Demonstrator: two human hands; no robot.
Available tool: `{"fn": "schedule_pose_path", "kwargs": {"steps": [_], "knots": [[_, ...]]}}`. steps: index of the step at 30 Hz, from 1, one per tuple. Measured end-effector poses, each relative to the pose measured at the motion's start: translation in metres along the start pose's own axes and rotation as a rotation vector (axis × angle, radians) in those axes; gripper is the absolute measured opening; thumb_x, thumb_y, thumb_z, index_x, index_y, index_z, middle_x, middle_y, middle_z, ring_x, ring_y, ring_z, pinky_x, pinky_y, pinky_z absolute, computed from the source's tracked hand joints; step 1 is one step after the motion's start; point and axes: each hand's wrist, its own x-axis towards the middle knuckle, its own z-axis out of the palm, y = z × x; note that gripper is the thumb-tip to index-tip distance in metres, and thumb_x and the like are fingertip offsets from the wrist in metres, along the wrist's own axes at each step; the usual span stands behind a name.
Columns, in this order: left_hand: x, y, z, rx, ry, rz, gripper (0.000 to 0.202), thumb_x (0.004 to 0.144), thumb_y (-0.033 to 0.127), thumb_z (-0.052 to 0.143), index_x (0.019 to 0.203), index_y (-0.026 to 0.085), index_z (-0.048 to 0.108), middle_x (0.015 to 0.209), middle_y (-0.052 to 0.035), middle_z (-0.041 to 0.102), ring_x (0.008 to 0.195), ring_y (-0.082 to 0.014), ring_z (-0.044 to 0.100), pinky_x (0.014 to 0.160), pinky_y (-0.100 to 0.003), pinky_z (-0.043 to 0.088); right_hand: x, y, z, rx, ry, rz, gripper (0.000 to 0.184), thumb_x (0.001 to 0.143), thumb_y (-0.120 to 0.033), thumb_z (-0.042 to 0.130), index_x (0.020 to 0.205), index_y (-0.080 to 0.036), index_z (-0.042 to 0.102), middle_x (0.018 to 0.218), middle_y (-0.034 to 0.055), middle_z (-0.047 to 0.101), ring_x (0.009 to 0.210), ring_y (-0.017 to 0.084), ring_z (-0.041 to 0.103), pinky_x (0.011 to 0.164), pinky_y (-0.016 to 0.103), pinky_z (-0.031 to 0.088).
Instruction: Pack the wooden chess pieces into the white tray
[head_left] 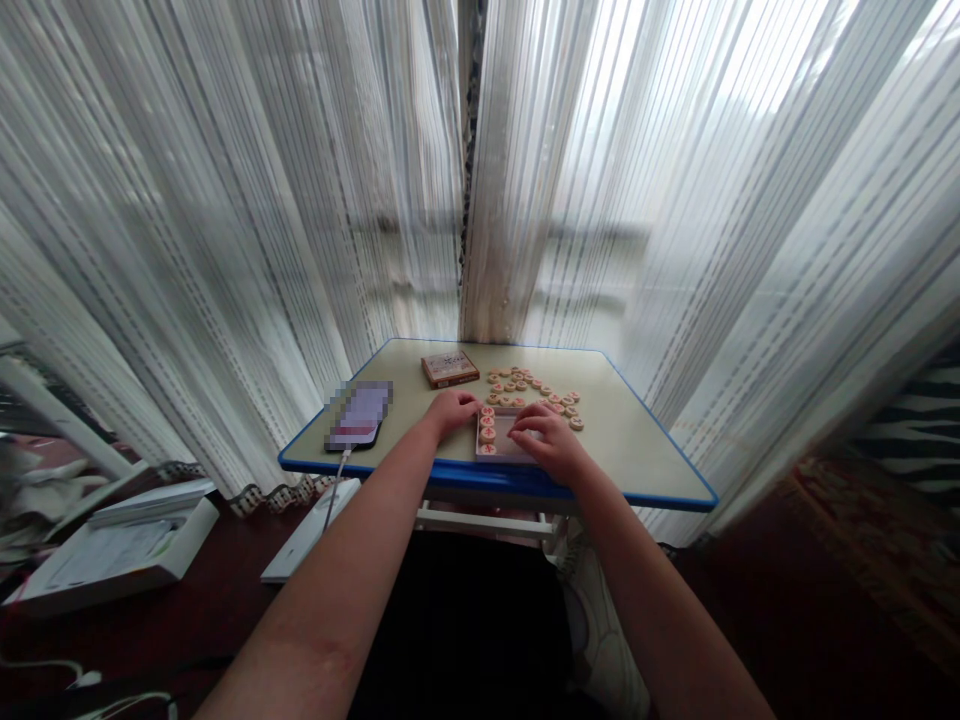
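A shallow pale box lies at the table's near edge, with round wooden xiangqi pieces with red characters lined up in a column along its left side. My left hand is at the box's far left corner, its closed fingertips resting on the rim. Over the right part of the box is my right hand, fingers curled and the thumb brought toward them. Whatever may be between those fingertips is too small to make out. Beyond the box, loose xiangqi pieces are scattered, some of them partly behind my right hand.
On the blue-edged table, a brown printed box lies at the back left. A phone with a cable lies at the left. White curtains hang behind the table. An open white box is on the floor at left.
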Motion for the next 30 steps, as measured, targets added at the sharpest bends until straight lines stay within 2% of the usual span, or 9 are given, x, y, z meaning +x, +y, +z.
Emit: {"fn": "schedule_pose_path", "kwargs": {"steps": [4,7,9,11,13,15,18,21,30], "knots": [[-0.001,0.001,0.0,-0.01,0.005,0.003,0.034,0.068,0.04,0.052,0.077,0.012,0.069,0.073,-0.0045,0.068,0.069,-0.0163,0.058,0.067,-0.026,0.042,0.007,0.013,-0.012,0.114,0.127,0.112,0.021,0.075,-0.032,0.056,0.069,-0.018,0.069,0.078,0.0051,0.065,0.08,0.017,0.057,0.08,0.033,0.041],[0.0,0.001,0.001,-0.021,-0.012,0.004,0.032,0.069,0.039,0.052,0.076,0.012,0.069,0.072,-0.0043,0.068,0.07,-0.0163,0.058,0.066,-0.025,0.042,0.027,0.035,-0.025,0.122,0.135,0.342,0.026,0.078,-0.031,0.048,0.088,-0.017,0.068,0.078,0.0041,0.067,0.07,0.015,0.059,0.066,0.027,0.046],[0.001,0.002,0.002,-0.015,-0.021,0.01,0.032,0.069,0.039,0.051,0.075,0.012,0.069,0.071,-0.0041,0.068,0.069,-0.0163,0.058,0.065,-0.025,0.042,0.044,0.052,-0.032,-0.066,0.077,0.492,0.032,0.08,-0.027,0.043,0.102,-0.017,0.064,0.083,0.0035,0.069,0.066,0.014,0.059,0.061,0.025,0.046],[0.002,0.001,0.002,-0.007,-0.02,0.014,0.033,0.069,0.039,0.051,0.075,0.012,0.069,0.07,-0.0039,0.068,0.069,-0.0167,0.058,0.065,-0.026,0.042,0.059,0.068,-0.034,-0.286,0.064,0.574,0.035,0.079,-0.021,0.04,0.104,-0.018,0.064,0.093,0.0049,0.068,0.078,0.015,0.06,0.071,0.026,0.046],[0.003,0.001,0.002,-0.006,-0.013,0.012,0.033,0.069,0.039,0.051,0.075,0.012,0.069,0.069,-0.0041,0.068,0.069,-0.017,0.058,0.065,-0.026,0.042,0.067,0.081,-0.028,-0.364,0.08,0.589,0.039,0.08,-0.02,0.037,0.109,-0.017,0.062,0.108,0.0083,0.064,0.097,0.019,0.056,0.085,0.031,0.041],[0.003,-0.001,0.002,-0.012,-0.011,0.004,0.033,0.069,0.039,0.051,0.075,0.012,0.069,0.07,-0.0044,0.068,0.069,-0.017,0.059,0.066,-0.026,0.042,0.067,0.091,-0.018,-0.419,0.047,0.574,0.039,0.081,-0.025,0.039,0.113,-0.018,0.061,0.118,0.0086,0.059,0.107,0.024,0.05,0.092,0.037,0.036],[0.002,-0.002,0.003,-0.018,-0.009,-0.007,0.033,0.068,0.04,0.052,0.076,0.013,0.069,0.071,-0.0046,0.068,0.07,-0.017,0.059,0.068,-0.026,0.043,0.062,0.101,-0.006,-0.441,-0.073,0.514,0.034,0.079,-0.035,0.046,0.105,-0.026,0.065,0.114,0.0032,0.062,0.104,0.025,0.051,0.09,0.037,0.038],[0.001,-0.003,0.003,-0.013,-0.014,0.0,0.033,0.068,0.04,0.052,0.076,0.013,0.069,0.072,-0.0044,0.068,0.071,-0.017,0.059,0.069,-0.026,0.043,0.058,0.107,-0.003,-0.462,-0.13,0.483,0.031,0.078,-0.036,0.046,0.098,-0.028,0.068,0.11,0.0019,0.064,0.1,0.025,0.052,0.087,0.037,0.038],[0.0,-0.001,0.0,0.013,0.0,0.006,0.033,0.07,0.039,0.05,0.077,0.013,0.069,0.075,-0.0055,0.068,0.071,-0.0172,0.059,0.068,-0.027,0.042,0.048,0.102,-0.011,-0.472,-0.08,0.46,0.025,0.073,-0.032,0.055,0.093,-0.025,0.069,0.091,0.0036,0.069,0.089,0.021,0.054,0.078,0.031,0.041]]}}
